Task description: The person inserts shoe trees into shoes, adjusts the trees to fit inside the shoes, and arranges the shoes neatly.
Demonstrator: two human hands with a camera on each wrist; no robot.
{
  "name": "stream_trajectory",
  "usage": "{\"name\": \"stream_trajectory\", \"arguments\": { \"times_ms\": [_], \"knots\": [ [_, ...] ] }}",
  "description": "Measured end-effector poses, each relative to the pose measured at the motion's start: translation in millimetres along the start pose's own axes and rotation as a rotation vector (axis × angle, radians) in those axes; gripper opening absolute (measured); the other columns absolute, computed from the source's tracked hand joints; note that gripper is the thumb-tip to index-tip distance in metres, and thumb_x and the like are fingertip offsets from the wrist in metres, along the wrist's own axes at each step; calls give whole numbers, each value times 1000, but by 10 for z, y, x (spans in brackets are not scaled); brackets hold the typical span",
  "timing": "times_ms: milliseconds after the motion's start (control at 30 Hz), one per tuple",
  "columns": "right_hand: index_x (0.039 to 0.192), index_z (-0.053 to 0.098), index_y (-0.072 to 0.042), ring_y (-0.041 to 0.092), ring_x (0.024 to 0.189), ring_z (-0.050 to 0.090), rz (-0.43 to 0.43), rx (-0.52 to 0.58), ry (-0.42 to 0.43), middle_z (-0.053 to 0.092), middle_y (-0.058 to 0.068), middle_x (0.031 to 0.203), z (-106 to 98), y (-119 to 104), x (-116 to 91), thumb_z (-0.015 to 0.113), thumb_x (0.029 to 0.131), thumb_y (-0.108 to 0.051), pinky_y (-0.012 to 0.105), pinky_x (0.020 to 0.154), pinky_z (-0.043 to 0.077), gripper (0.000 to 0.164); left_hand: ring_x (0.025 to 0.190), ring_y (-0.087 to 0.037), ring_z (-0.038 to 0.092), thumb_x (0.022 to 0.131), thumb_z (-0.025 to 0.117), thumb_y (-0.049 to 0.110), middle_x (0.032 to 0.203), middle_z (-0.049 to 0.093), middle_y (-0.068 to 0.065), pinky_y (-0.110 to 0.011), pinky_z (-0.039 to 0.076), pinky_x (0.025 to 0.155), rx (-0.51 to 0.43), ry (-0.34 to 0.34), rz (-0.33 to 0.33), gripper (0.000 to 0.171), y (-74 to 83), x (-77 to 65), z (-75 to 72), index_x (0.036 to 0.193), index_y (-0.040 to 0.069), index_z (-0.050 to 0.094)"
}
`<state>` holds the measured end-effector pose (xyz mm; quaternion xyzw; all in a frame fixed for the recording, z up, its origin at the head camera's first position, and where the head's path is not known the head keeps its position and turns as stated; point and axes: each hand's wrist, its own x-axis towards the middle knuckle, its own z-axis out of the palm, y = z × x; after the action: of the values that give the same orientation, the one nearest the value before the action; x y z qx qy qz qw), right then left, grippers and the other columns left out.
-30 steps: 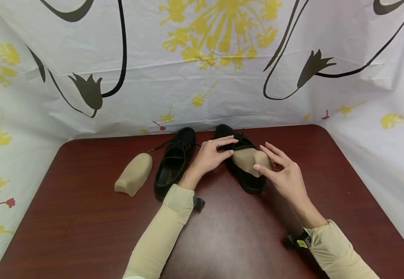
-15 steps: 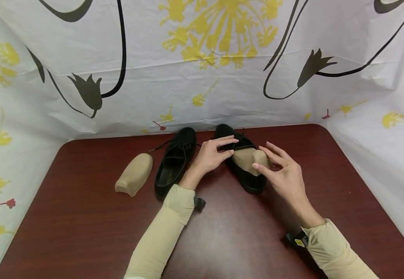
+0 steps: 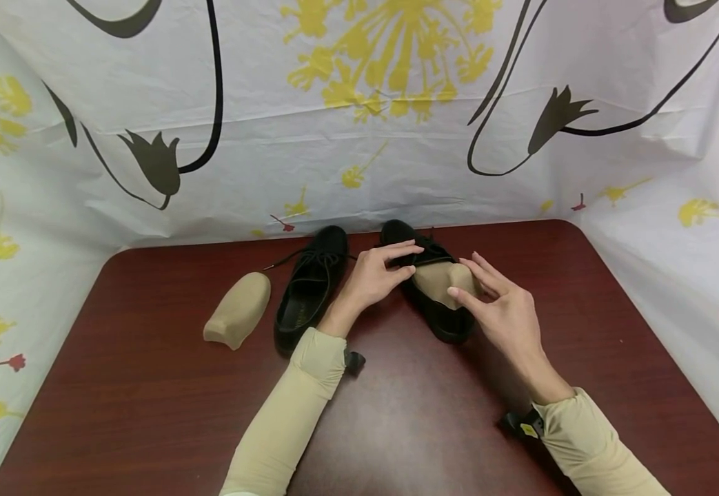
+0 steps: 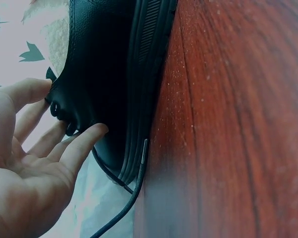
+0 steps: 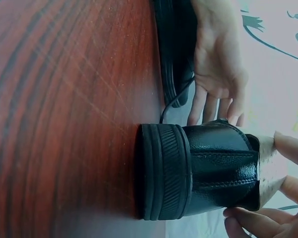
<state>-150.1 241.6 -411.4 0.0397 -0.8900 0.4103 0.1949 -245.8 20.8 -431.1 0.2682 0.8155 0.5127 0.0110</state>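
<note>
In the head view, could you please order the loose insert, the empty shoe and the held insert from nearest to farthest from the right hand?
1. Held insert: pinched in the right hand.
2. Empty shoe: further left.
3. Loose insert: farthest left.

Head view forward-down from above, wrist views low, close, sharing one shoe (image 5: 208,171)

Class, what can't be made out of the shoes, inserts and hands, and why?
Front of the held beige insert: head view, hidden inside its shoe.
Heel of that shoe: left wrist view, cut off by the top edge.
Marking on the insole of the other shoe: head view, too small to read.
Part of the right hand: right wrist view, cut off by the right edge.
</note>
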Motion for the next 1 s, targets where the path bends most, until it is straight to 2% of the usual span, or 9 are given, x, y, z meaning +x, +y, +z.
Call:
{"name": "stream_trajectory", "arguments": {
  "times_ms": [167, 367, 633, 700, 767, 1000],
  "knots": [
    [129, 69, -22, 17, 124, 58, 13, 66, -8, 54, -4, 144, 8, 14, 15, 82, 84, -28, 7, 79, 46, 47, 41, -10, 27, 95, 69, 17, 145, 54, 4, -22, 34, 48, -9, -7, -8, 36, 1, -4, 10, 131, 24, 67],
    [127, 71, -18, 18, 130, 53, 77, 170, -26, 54, 1, 144, 10, 14, 55, 84, 82, -23, 10, 92, 44, 47, 42, -10, 31, 95, 70, 17, 145, 54, 4, -22, 35, 51, -14, -6, -5, 37, 2, 4, 15, 131, 24, 67],
    [130, 67, -5, 29, 137, 46, 121, 237, -39, 50, 14, 147, -16, -275, 56, 81, 85, -16, 19, 99, 45, 48, 47, -14, 40, 95, 70, 18, 144, 55, 4, -22, 38, 54, 3, -2, 2, 37, 7, 9, 7, 131, 24, 67],
    [131, 66, -5, 31, 137, 45, 126, 247, -49, 49, 16, 148, -9, -300, 59, 80, 86, -16, 19, 98, 45, 48, 53, -12, 48, 95, 70, 19, 144, 55, 4, -22, 39, 57, 6, 3, 5, 37, 3, 8, 7, 131, 23, 68],
    [132, 65, -5, 30, 136, 46, 134, 247, -51, 49, 14, 148, 5, -295, 65, 80, 87, -17, 18, 97, 46, 49, 55, -12, 49, 95, 70, 19, 144, 55, 4, -22, 39, 57, 8, 6, 5, 36, -1, 6, 8, 131, 23, 68],
    [131, 67, -13, 23, 132, 51, 125, 203, -30, 51, 5, 147, 130, -2, 103, 82, 84, -19, 14, 90, 46, 50, 42, -11, 32, 95, 70, 19, 144, 55, 4, -22, 35, 49, 10, 10, 1, 37, 5, 3, 15, 131, 24, 68]
  ]
}}
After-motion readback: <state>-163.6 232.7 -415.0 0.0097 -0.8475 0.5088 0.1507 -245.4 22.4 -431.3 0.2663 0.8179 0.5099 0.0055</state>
